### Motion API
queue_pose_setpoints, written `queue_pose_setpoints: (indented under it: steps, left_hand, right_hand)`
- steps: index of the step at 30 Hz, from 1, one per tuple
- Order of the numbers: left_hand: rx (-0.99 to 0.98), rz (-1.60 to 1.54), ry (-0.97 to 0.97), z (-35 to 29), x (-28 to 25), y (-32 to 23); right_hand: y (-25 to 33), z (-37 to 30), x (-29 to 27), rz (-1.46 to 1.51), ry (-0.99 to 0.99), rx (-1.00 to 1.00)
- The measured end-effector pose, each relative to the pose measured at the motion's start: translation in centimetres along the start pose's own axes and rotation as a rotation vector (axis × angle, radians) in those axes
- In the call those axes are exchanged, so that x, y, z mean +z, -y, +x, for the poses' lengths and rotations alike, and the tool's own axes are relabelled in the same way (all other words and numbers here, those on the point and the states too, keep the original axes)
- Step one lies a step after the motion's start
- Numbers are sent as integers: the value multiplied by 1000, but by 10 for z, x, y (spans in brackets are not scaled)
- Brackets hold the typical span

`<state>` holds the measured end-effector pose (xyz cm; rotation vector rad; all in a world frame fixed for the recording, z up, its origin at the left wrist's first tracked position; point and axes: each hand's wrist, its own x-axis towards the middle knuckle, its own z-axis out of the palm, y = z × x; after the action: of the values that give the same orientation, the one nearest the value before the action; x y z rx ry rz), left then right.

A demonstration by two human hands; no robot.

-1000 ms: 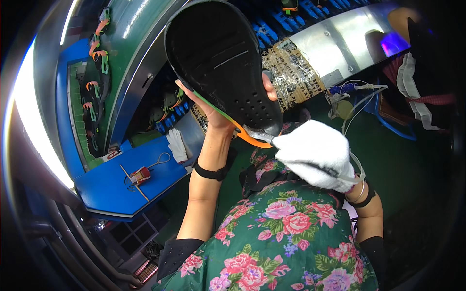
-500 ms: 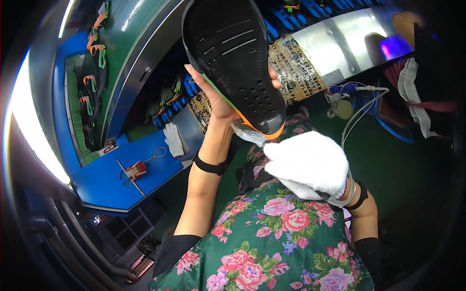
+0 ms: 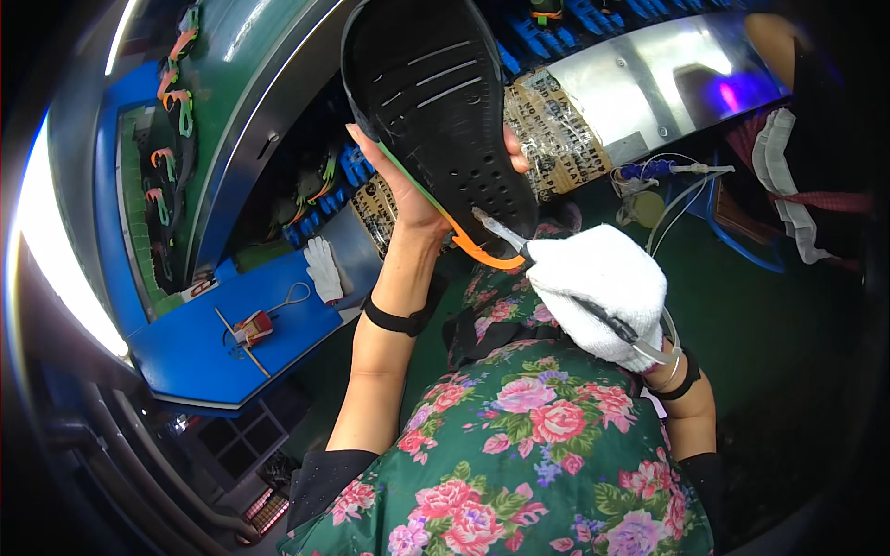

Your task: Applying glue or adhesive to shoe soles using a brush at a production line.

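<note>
In my bare left hand [image 3: 415,208], a black shoe sole [image 3: 443,111] is held up, its broad end at the top. Grooves and small round holes mark its inner face, and an orange and green edging [image 3: 484,257] runs along its lower left side. My thumb lies along one side and fingertips show at the other. A white glove covers my right hand [image 3: 603,295], which is closed round the handle of a small brush [image 3: 501,230]. The brush's bristles are over the lower end of the sole and appear to touch it. A clear tube runs along the wrist.
Behind the sole stretches a metal rail wrapped in printed brown tape [image 3: 554,130]. At left, a blue table [image 3: 199,357] bears a red tool [image 3: 255,326] with a stick and a white glove [image 3: 324,270]. A hose [image 3: 681,199] hangs at right. Shoe parts [image 3: 176,102] line a conveyor.
My right hand has turned, and the brush has moved from the sole's orange edging up onto its black inner face. The left hand holds the sole nearly as before.
</note>
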<state>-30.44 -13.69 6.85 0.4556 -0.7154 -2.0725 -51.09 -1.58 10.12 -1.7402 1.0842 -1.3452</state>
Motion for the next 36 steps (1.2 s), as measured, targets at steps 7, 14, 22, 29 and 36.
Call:
queue_pose_setpoints:
  steps: [7, 14, 22, 29, 36]
  left_hand:
    - [15, 71, 65, -1, -8, -5]
    - [-100, 10, 26, 3, -5, -8]
    - [-280, -118, 192, 6, -13, -11]
    - [-480, 14, 133, 4, -16, -15]
    - [-710, 236, 66, 6, -12, -20]
  right_hand:
    - [-3, 4, 5, 416, 39, 146]
    - [-13, 4, 3, -22, 153, -196]
    - [-14, 14, -4, 181, 134, -68]
    - [-8, 10, 3, 252, 307, -138]
    - [-10, 11, 10, -48, 467, -286]
